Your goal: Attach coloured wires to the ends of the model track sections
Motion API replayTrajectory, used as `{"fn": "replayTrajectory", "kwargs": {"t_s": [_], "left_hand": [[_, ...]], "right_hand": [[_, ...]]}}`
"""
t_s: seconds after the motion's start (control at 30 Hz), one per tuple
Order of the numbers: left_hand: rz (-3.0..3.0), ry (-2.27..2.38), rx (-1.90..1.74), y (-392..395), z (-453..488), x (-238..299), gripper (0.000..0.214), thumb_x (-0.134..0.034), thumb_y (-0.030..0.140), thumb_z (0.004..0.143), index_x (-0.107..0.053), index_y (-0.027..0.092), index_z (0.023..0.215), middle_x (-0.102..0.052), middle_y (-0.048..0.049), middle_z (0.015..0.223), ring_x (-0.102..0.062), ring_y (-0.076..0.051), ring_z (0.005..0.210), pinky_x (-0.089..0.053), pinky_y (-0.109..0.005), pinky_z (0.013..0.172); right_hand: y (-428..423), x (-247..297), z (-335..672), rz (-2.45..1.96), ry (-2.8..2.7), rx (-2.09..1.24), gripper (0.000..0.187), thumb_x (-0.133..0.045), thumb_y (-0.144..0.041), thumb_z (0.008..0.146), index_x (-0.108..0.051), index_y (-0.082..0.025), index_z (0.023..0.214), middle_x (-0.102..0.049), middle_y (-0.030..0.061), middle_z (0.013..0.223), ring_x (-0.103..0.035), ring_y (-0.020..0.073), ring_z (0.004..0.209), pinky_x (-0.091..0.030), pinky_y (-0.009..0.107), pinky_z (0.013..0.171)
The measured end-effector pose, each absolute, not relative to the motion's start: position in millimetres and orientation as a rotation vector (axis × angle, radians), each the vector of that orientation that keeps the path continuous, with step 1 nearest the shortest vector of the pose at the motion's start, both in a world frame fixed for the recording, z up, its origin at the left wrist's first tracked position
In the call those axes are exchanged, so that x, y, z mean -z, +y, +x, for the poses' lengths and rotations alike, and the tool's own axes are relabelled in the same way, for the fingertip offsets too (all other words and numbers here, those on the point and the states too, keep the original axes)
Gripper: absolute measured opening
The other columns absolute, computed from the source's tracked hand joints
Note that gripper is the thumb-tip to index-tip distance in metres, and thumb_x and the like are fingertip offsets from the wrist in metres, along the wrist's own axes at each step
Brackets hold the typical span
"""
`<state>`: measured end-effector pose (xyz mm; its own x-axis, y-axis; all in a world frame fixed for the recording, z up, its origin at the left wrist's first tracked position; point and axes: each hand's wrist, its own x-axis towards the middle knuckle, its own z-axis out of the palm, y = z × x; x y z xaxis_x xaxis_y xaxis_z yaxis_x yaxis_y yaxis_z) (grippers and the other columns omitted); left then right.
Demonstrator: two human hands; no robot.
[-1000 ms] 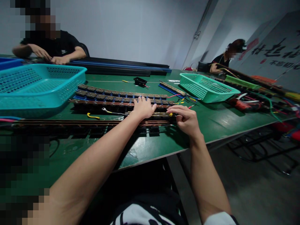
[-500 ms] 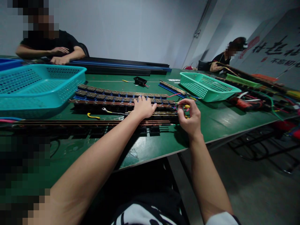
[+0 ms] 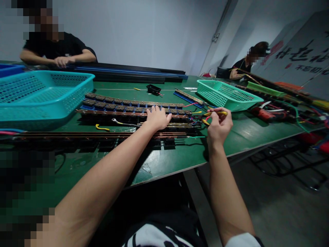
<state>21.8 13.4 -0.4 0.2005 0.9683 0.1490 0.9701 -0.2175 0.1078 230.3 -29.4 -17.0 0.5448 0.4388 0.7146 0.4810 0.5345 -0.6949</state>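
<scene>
My left hand [image 3: 157,118] lies flat, fingers spread, on a bundle of long copper-coloured rails [image 3: 120,111] set in blue and black holders. In my right hand [image 3: 219,127], a pair of yellow-handled pliers [image 3: 223,113] is gripped just past the right end of the rails. Their dark head points left toward short coloured wires there; whether the jaws touch a wire I cannot tell. A yellow wire end [image 3: 197,112] sticks out of the rails nearby. Closer to me runs another long rail strip [image 3: 87,134], with a thin green wire [image 3: 196,137] at its right end.
A turquoise basket [image 3: 48,103] stands at left, a green basket [image 3: 226,103] at right. Behind lie a short blue rail piece [image 3: 189,98], a black box [image 3: 154,90] and long dark profiles [image 3: 133,75]. A red tool [image 3: 268,114] is farther right. Two other people sit beyond.
My right hand has moved right and turned, so the yellow handles show more plainly. The green wire has come into sight. My left hand stays put. The person at far left has brought their hands together.
</scene>
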Motion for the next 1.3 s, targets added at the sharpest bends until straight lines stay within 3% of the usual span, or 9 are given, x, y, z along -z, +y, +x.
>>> {"fn": "replayTrajectory", "kwargs": {"t_s": [0.1, 0.23, 0.43, 0.63, 1.3], "left_hand": [[-2.420, -1.961, 0.282, 13, 22, 0, 0.068, -0.026, 0.055, 0.101, -0.050, 0.009, 0.145, -0.047, -0.0243, 0.152, -0.038, -0.039, 0.144, -0.034, -0.056, 0.113], [-2.426, -1.958, 0.291, 11, 22, -1, 0.067, -0.027, 0.054, 0.101, -0.051, 0.008, 0.143, -0.047, -0.0249, 0.151, -0.039, -0.040, 0.143, -0.034, -0.056, 0.113], [-2.429, -1.956, 0.280, 12, 21, -1, 0.068, -0.026, 0.055, 0.102, -0.051, 0.008, 0.144, -0.046, -0.0252, 0.152, -0.039, -0.040, 0.143, -0.034, -0.057, 0.113], [-2.426, -1.962, 0.274, 14, 22, 1, 0.069, -0.025, 0.055, 0.102, -0.048, 0.008, 0.147, -0.043, -0.0251, 0.155, -0.036, -0.040, 0.146, -0.032, -0.059, 0.115], [-2.444, -1.975, 0.263, 14, 22, 0, 0.071, -0.024, 0.055, 0.103, -0.044, 0.006, 0.150, -0.038, -0.0261, 0.158, -0.032, -0.041, 0.149, -0.028, -0.060, 0.118]], "right_hand": [[-36, 17, 232, -1.156, -1.059, 0.119, 0.013, -0.062, -0.030, 0.083, -0.066, -0.022, 0.093, -0.059, 0.0028, 0.096, -0.060, 0.0134, 0.079, -0.053, 0.033, 0.081], [-44, 17, 230, -1.027, -1.196, -0.126, 0.018, -0.056, -0.036, 0.090, -0.062, -0.022, 0.101, -0.058, -0.0032, 0.071, -0.058, 0.0114, 0.061, -0.051, 0.027, 0.063], [-62, 15, 223, -0.897, -1.216, -0.165, 0.023, -0.056, -0.023, 0.086, -0.059, -0.022, 0.109, -0.074, 0.0016, 0.084, -0.072, 0.0162, 0.075, -0.057, 0.031, 0.070], [-93, 17, 215, -0.811, -0.960, -0.158, 0.025, -0.058, -0.025, 0.087, -0.057, -0.021, 0.111, -0.071, -0.0031, 0.080, -0.055, 0.0077, 0.045, -0.043, 0.022, 0.043], [-100, 23, 212, -0.863, -1.035, -0.118, 0.024, -0.060, -0.034, 0.092, -0.061, -0.019, 0.110, -0.070, -0.0024, 0.075, -0.052, 0.0063, 0.043, -0.041, 0.021, 0.044]]}}
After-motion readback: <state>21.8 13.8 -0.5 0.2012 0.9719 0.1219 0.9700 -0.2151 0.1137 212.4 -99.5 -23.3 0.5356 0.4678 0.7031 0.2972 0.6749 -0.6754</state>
